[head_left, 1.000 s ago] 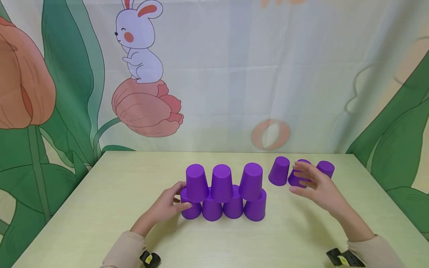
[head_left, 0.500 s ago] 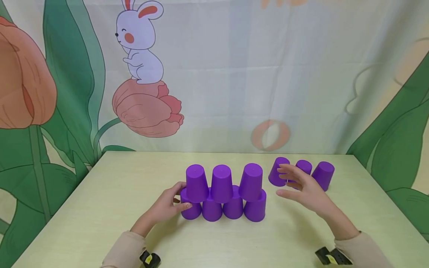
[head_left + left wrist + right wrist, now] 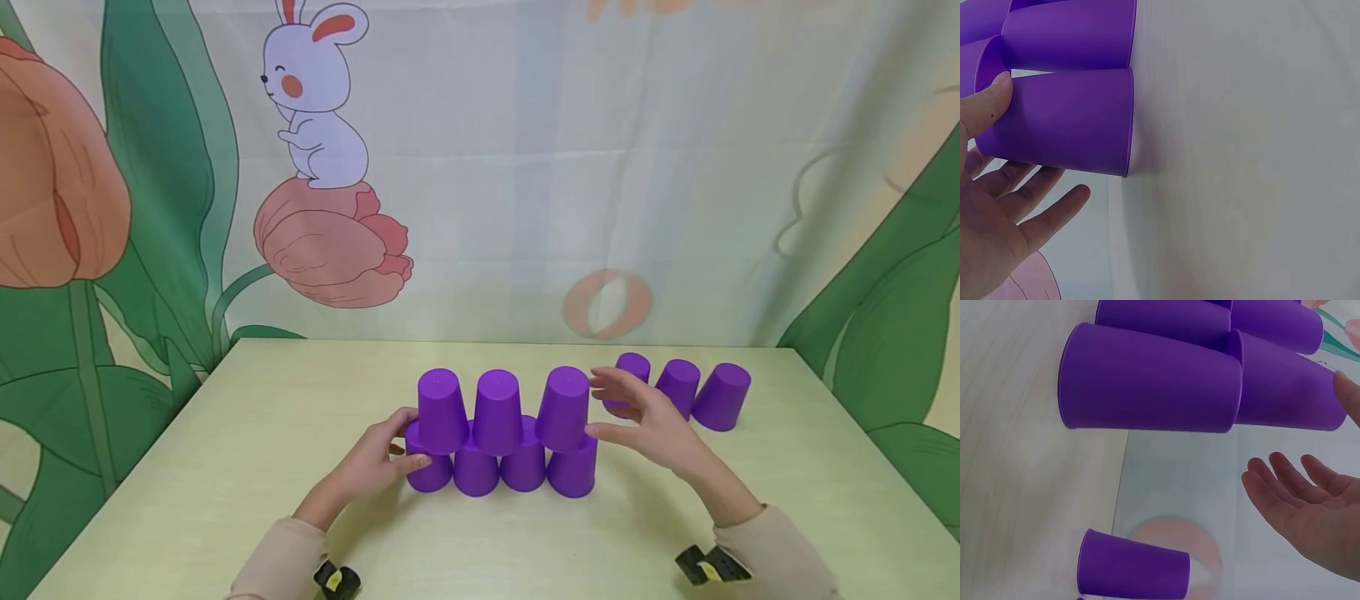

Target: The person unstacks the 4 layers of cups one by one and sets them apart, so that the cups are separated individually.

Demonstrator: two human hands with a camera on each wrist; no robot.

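Two rows of upside-down purple cups stand stacked in the head view, the upper row resting across the tops of the lower. At the left end, my left hand (image 3: 372,460) holds the leftmost lower cup (image 3: 1066,122), thumb near its top in front and fingers round its far side. My right hand (image 3: 651,421) is held open beside the rightmost upper cup (image 3: 564,408), its thumb and fingertips close to that cup's right side. In the right wrist view a gap shows between the fingers (image 3: 1279,481) and this upper cup, while the thumb tip overlaps its end.
Three more upside-down purple cups stand at the back right: one partly behind my right hand, a middle cup (image 3: 678,387) and an outer cup (image 3: 722,397). All stand on a pale wooden table (image 3: 480,550). A printed curtain (image 3: 480,167) hangs behind its far edge.
My right hand has moved left, from in front of the separate cups to the right end of the stack. My left hand has stayed at the left end; the cups have not moved.
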